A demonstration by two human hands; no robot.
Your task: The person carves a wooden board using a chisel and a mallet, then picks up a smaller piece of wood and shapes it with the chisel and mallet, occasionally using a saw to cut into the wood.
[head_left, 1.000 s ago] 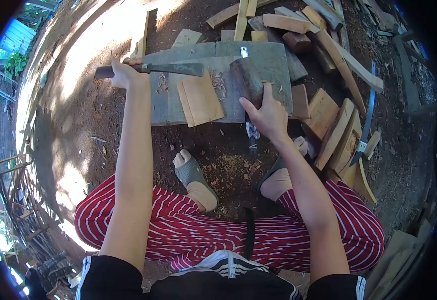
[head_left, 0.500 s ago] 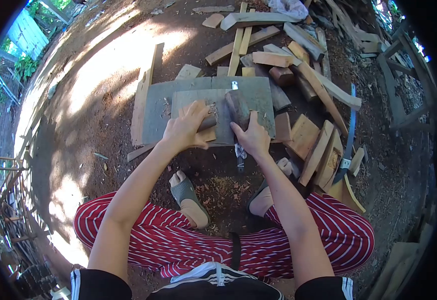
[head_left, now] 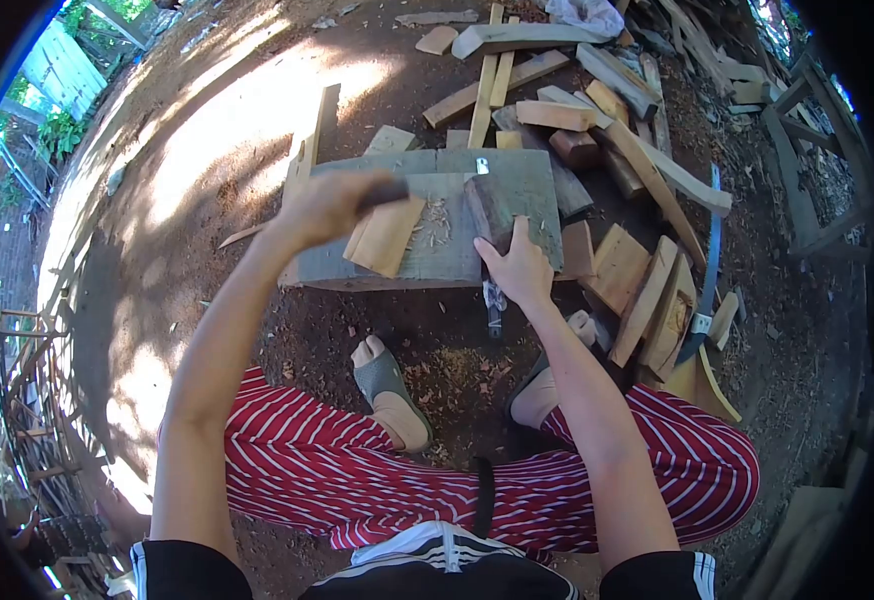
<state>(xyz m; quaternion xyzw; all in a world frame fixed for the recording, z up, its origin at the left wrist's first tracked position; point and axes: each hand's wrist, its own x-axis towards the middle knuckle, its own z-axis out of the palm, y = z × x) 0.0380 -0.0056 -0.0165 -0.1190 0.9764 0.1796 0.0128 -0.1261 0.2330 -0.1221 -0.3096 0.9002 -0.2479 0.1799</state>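
Observation:
My left hand (head_left: 325, 208), blurred by motion, is closed round a small dark block (head_left: 384, 195) above the left part of a low wooden bench (head_left: 327, 262). Under it a light wood piece (head_left: 387, 236) lies tilted on the bench, beside a heap of shavings (head_left: 435, 222). My right hand (head_left: 522, 268) grips the near end of a dark wooden block (head_left: 490, 210) on the bench's right half. A tool with a dark handle (head_left: 495, 322) sticks out from under that block, past the bench's near edge.
Cut wood pieces (head_left: 622, 262) and long boards (head_left: 647, 185) are piled right of the bench. A long curved blade (head_left: 714, 240) lies at the right. My feet (head_left: 389, 395) rest on the dirt below the bench. A plastic bag (head_left: 587, 14) lies at the top.
My left hand has lifted and moved left with the dark block, uncovering the light wood piece and shavings. My right hand stays on its block. The view has shifted slightly.

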